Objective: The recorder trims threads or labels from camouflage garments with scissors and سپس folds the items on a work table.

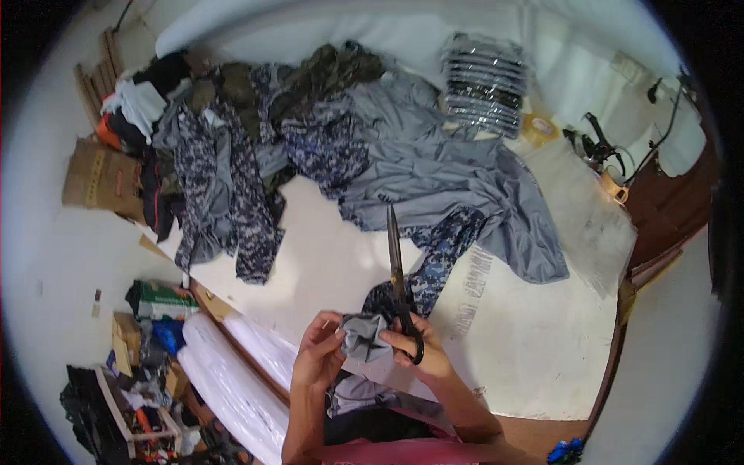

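Between my hands is the bunched grey end [364, 335] of a camouflage sleeve [438, 267], its opening facing up. My left hand [316, 356] grips the left edge of this sleeve end between thumb and fingers. My right hand [425, 355] is closed on the black handle of a large pair of scissors [394, 252], and its thumb presses the right side of the same cloth. The scissor blades look closed and point away from me over the table. The sleeve runs up to a grey shirt [480, 190] spread across the table.
Camouflage and grey garments [225, 186] lie heaped at the back left. Plastic-wrapped folded packs [484, 85] are stacked at the back. A tape roll [539, 128] and an orange-tan cup [612, 187] sit at right. Wrapped white rolls [232, 387] and a cluttered crate [147, 434] stand lower left.
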Demonstrator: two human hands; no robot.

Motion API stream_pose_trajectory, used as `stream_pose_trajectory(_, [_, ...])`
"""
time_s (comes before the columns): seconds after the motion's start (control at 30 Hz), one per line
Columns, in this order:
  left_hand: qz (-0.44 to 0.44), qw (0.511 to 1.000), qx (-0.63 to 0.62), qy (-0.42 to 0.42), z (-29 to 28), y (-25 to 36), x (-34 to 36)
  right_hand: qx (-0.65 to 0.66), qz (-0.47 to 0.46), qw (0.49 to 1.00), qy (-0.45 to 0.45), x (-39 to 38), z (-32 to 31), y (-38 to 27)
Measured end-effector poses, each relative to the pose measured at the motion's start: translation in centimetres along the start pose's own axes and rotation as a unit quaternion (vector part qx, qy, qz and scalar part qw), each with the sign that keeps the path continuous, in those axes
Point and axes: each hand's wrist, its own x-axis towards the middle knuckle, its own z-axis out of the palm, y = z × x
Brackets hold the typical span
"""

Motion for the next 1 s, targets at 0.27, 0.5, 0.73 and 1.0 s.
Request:
stream_pose_trajectory(0.27, [0.224,0.833,0.506,-0.015,-2.4,-1.0,-1.8,-0.097,-0.087,0.991,-0.014,-3.0,1.8,-1.0])
stream_pose_trajectory(0.5, [0.297,0.718,0.628,0.048,-1.3,-1.9,-1.4,-0.232,-0.235,0.943,-0.045,-5.0,1.4,3.2])
stream_pose_trajectory(0.73, [0.376,0.804,0.46,-0.006,-4.1,-0.1,5.1,-0.204,-0.167,0.964,-0.046,-9.7,4.7,1.4])
stream_pose_trajectory(1.0, [0.412,0.852,0.311,0.089,-4.4,13.3,-3.8,-0.142,-0.214,0.964,-0.065,-13.4,4.9,1.4])
